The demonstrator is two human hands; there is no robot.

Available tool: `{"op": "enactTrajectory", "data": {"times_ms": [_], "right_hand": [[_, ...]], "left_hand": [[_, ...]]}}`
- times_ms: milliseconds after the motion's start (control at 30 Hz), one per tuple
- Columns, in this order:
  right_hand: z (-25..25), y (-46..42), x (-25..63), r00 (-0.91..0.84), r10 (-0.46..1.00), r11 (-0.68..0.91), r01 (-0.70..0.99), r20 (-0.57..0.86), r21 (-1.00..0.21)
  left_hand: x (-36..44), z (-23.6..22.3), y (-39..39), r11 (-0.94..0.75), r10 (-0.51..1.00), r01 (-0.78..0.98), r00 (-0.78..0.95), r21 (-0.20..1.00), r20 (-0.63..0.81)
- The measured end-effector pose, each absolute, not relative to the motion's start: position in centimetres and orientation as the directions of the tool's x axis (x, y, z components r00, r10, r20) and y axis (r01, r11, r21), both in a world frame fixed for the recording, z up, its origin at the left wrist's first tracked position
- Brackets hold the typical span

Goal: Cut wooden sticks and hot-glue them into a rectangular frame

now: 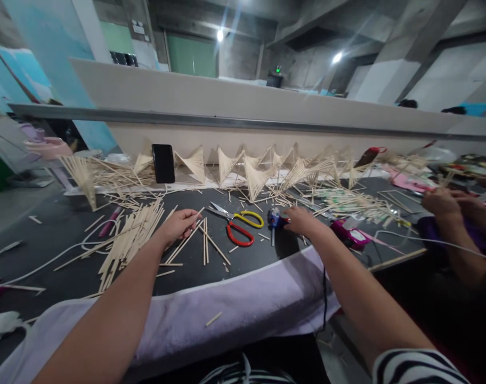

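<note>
My left hand (179,225) is closed in a pinch on a thin wooden stick (200,212), whose tip sticks out past the fingers. Several loose sticks (205,242) lie just beside it on the dark table. My right hand (301,221) has its fingers curled at the right side of a small blue glue gun (274,217); the part under the fingers is hidden. Between my hands lie scissors (240,232) with one red and one yellow handle, their blades parted and pointing up and left.
A heap of sticks (133,240) lies left. Fan-shaped stick pieces (259,173) line the back near an upright black phone (163,163). A magenta device (350,234) is at right, beside another person's hands (443,205). A lilac cloth (227,304) covers the front edge.
</note>
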State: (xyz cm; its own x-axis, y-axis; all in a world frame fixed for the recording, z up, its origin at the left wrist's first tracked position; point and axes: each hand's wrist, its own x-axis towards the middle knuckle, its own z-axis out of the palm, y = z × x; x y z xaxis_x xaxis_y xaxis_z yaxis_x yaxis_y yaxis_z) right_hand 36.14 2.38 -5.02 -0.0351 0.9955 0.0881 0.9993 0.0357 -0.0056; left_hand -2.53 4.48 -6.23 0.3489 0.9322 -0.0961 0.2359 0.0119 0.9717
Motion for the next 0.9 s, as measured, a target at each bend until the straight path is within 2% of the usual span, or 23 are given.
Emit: {"op": "enactTrajectory", "data": {"times_ms": [33, 100, 233, 333, 467, 533, 567, 667, 733, 800, 900], "right_hand": [[-4.5, 2.1, 34.8, -0.017, 0.987, 0.018, 1.0, 0.157, -0.005], [-4.1, 1.5, 30.7, -0.079, 0.977, 0.098, 0.991, 0.197, -0.09], [-5.1, 0.3, 20.9, -0.325, 0.944, 0.33, 0.914, 0.06, -0.236], [-5.9, 0.2, 16.5, -0.369, 0.929, 0.361, 0.9, 0.012, -0.243], [-6.2, 0.5, 15.6, -0.387, 0.922, 0.373, 0.889, -0.001, -0.266], [-6.5, 0.8, 16.1, -0.347, 0.937, 0.334, 0.865, 0.035, -0.374], [-6.7, 1.0, 16.4, -0.313, 0.949, 0.295, 0.833, 0.041, -0.469], [-6.9, 1.7, 17.3, -0.257, 0.966, 0.144, 0.56, -0.006, -0.816], [-6.7, 2.1, 18.0, -0.267, 0.964, 0.063, 0.28, -0.015, -0.958], [-6.2, 2.3, 18.6, -0.289, 0.957, 0.024, 0.005, 0.022, -1.0], [-5.1, 2.2, 19.3, -0.332, 0.94, -0.026, -0.303, 0.08, -0.953]], "left_hand": [[-2.5, -6.2, 4.5, 0.012, 0.931, 0.231, 0.352, 0.973, -0.096], [-2.4, -6.2, 4.4, 0.017, 0.928, 0.221, 0.361, 0.975, -0.098], [-2.4, -6.2, 4.5, 0.018, 0.93, 0.211, 0.355, 0.977, -0.093], [-2.6, -6.1, 4.7, 0.011, 0.952, 0.223, 0.295, 0.975, -0.078], [-2.7, -6.3, 4.9, 0.016, 0.963, 0.227, 0.259, 0.974, -0.076], [-2.7, -6.4, 5.0, 0.013, 0.963, 0.216, 0.262, 0.976, -0.071], [-2.7, -6.5, 5.0, 0.007, 0.962, 0.207, 0.265, 0.978, -0.063], [-2.6, -6.6, 4.9, -0.003, 0.962, 0.182, 0.268, 0.983, -0.047], [-2.4, -6.5, 4.8, 0.003, 0.964, 0.18, 0.261, 0.984, -0.05], [-2.3, -6.3, 4.7, 0.013, 0.967, 0.185, 0.249, 0.983, -0.06], [-2.1, -6.3, 4.6, -0.006, 0.972, 0.181, 0.231, 0.983, -0.036]]}}
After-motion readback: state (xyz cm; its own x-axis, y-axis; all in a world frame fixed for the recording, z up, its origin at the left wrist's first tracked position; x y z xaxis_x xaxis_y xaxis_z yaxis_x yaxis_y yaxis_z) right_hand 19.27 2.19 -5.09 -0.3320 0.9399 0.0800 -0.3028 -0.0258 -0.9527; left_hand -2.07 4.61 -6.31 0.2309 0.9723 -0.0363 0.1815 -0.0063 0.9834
